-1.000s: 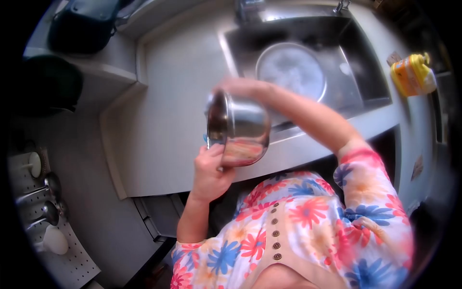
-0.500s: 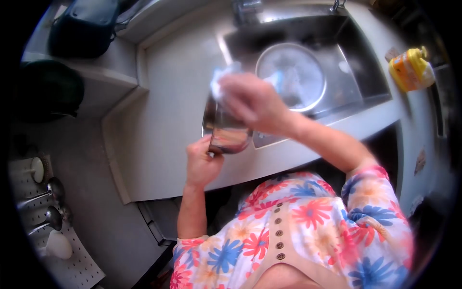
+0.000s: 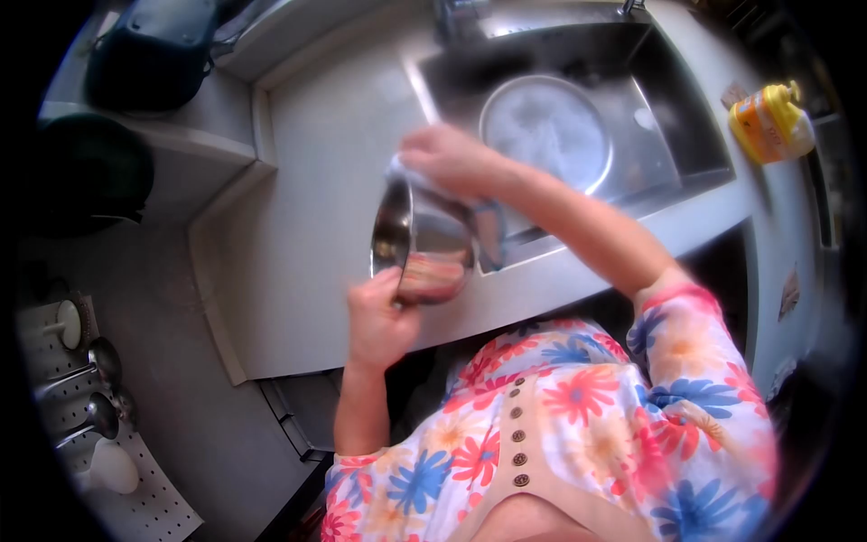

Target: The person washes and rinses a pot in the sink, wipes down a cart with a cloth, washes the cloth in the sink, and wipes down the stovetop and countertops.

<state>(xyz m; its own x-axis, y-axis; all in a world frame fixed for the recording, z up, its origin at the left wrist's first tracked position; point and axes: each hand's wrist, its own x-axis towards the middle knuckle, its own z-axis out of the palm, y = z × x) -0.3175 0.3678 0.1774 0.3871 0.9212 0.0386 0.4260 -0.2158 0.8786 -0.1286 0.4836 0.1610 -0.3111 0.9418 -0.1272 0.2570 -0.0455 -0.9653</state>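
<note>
My left hand (image 3: 384, 321) grips the near-left edge of a shiny stainless-steel pot (image 3: 441, 237), tilted on its side above the counter's front part. The pot's rim faces left, and its polished wall reflects pink tones. Over its far edge, my right hand (image 3: 454, 161) presses a white cloth (image 3: 395, 170), mostly hidden under the fingers. A blurred blue-grey strip (image 3: 490, 233) hangs along the pot's right side; I cannot tell whether it belongs to the cloth. To the right, a round metal basin (image 3: 608, 144) with whitish, sudsy contents sits in the sink.
The steel sink (image 3: 691, 135) has a tap (image 3: 462, 20) behind it. On the right ledge stands a yellow pump bottle (image 3: 770, 125). Dark cookware (image 3: 149, 56) occupies the raised left shelf. Ladles (image 3: 105, 361) hang on a perforated white rack (image 3: 153, 488) at lower left.
My right hand has moved slightly left with the cloth, onto the pot's far edge. The pot has turned a little, so more of its inside shows. My left hand keeps its grip.
</note>
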